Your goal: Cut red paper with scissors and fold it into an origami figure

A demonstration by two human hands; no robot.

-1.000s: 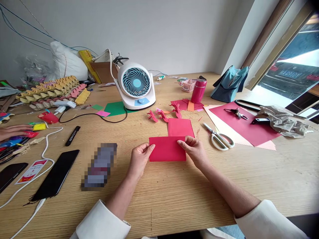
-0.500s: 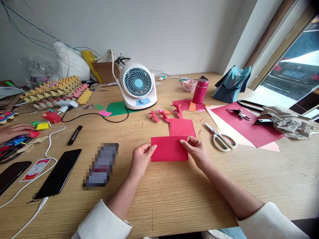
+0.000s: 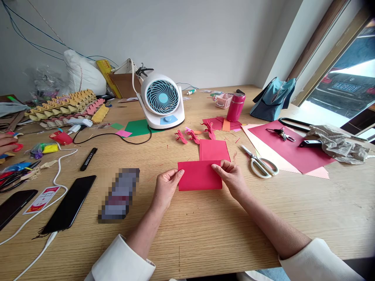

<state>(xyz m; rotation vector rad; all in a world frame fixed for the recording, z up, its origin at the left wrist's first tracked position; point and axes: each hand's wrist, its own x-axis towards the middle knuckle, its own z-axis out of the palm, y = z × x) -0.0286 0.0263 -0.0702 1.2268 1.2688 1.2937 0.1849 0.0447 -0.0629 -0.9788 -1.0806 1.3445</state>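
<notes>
A rectangular sheet of red paper (image 3: 197,177) is stretched between my hands, just above the wooden table. My left hand (image 3: 167,185) pinches its left edge between thumb and fingers. At the opposite edge my right hand (image 3: 232,177) pinches it the same way, thumb on the near face. Behind this sheet a second red paper piece (image 3: 215,148) lies flat, its lower part covered from view. Several small red paper cutouts (image 3: 193,136) rest beyond it. White-handled scissors (image 3: 260,163) lie to the right of my right hand.
A white fan (image 3: 162,99) stands at the back, beside a pink thermos (image 3: 236,107). Large red paper (image 3: 288,144) with keys on it lies right. Phones (image 3: 68,205), a marker (image 3: 88,159) and cables lie left. Another person's hand (image 3: 7,144) is at the far left edge.
My hands and the red paper have hardly moved. The other person's hand at the left has drawn back toward the frame edge, with a red item at its fingers.
</notes>
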